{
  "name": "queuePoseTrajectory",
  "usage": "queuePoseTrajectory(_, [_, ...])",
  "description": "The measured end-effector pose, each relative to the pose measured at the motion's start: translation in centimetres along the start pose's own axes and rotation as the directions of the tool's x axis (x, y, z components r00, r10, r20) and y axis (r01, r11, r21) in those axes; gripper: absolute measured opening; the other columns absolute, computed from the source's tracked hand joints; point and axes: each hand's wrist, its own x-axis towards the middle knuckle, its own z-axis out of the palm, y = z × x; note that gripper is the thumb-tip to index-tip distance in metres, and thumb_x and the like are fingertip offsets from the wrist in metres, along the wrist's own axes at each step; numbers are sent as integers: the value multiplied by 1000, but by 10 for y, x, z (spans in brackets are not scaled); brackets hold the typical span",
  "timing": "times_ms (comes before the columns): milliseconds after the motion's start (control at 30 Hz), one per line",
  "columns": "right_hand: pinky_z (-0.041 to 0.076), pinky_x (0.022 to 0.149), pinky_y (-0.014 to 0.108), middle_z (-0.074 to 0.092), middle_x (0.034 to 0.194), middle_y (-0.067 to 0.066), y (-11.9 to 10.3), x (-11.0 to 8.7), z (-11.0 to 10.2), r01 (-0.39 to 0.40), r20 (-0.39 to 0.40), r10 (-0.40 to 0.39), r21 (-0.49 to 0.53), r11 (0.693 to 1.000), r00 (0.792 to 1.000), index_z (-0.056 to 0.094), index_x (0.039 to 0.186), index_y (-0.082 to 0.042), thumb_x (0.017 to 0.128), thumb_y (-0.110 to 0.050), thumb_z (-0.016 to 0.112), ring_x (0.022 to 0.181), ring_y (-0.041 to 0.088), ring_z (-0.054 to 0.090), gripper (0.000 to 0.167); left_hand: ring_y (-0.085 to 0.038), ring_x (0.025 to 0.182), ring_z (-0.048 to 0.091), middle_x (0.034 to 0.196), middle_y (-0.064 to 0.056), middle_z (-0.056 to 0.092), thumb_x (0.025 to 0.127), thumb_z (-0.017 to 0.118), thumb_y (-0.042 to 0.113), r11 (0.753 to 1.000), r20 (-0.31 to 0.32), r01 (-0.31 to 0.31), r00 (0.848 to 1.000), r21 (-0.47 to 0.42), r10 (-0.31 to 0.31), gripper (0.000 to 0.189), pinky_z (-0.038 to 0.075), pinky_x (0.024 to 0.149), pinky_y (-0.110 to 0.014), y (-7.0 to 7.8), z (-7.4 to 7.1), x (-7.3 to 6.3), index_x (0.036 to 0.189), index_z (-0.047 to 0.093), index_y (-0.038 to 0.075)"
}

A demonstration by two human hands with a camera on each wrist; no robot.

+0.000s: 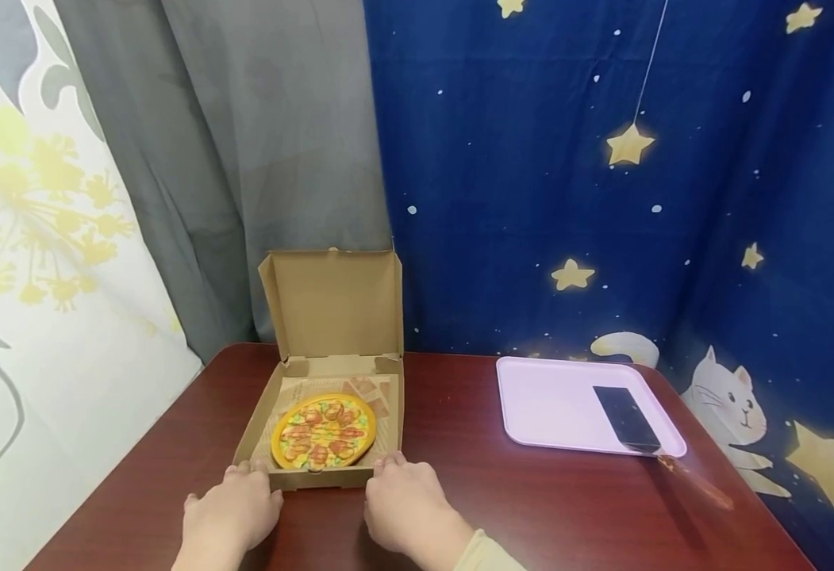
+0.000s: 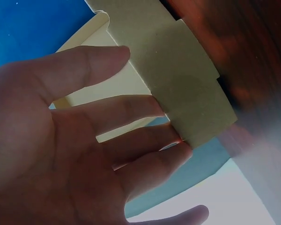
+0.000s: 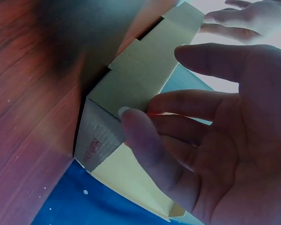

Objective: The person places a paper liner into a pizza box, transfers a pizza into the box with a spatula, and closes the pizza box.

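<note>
A cardboard pizza box stands on the table with its lid raised. Inside lies a round toy pizza with a yellow rim, on printed brown paper. My left hand touches the box at its front left corner; in the left wrist view its fingers reach out to the edge of the front wall. At the front right corner is my right hand, its fingers touching the box. In the right wrist view those fingers are slightly bent, and some fingertips are hidden.
To the right, a pale pink tray lies on the dark red table. A spatula rests on it, its dark blade inside and its wooden handle past the rim. Behind hang grey and blue curtains.
</note>
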Motion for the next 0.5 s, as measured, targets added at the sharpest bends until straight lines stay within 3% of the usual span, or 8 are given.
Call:
queuePoseTrajectory(200, [66, 75, 42, 73, 138, 0, 2, -9, 3, 12, -92, -16, -40, 999, 996, 76, 132, -17, 98, -47, 68, 132, 14, 67, 46, -62, 131, 57, 151, -38, 51, 99, 65, 29, 1000, -6, -13, 1000, 7, 14, 66, 39, 103, -86, 5, 0, -2, 149, 51, -12])
queuePoseTrajectory(500, [61, 60, 38, 77, 126, -7, 7, -20, 5, 25, -142, -32, -52, 998, 989, 82, 118, -20, 95, -45, 70, 115, 11, 69, 36, -60, 132, 57, 150, -36, 54, 98, 66, 29, 1000, 7, -21, 1000, 1, 21, 66, 42, 102, -83, 7, 2, -6, 147, 52, -13])
